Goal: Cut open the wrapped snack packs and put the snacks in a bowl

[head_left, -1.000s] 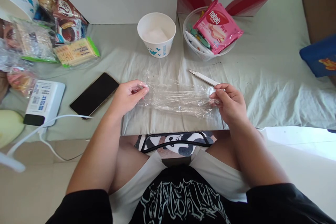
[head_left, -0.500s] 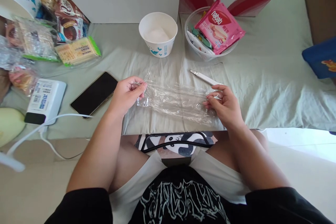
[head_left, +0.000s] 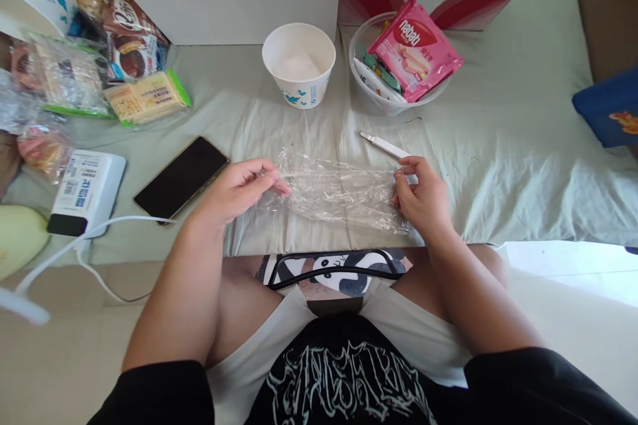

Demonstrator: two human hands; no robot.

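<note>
A crumpled sheet of clear plastic film lies on the pale cloth, right at the near edge in front of the person. The left hand rests at the film's left end, fingers loosely stretched out and touching it rather than gripping. The right hand pinches the film's right end between thumb and fingertips. The step in hand looks like spreading the film flat on the cloth; the next move would call for a firmer hold on the left end and an even pull from both sides, since the film clings to itself.

Just beyond the film lies a white tweezer-like tool. Farther back stand a paper cup and a clear bowl holding a pink wafer packet. Left of the film lie a dark phone and a white power bank, with snack packets behind them.
</note>
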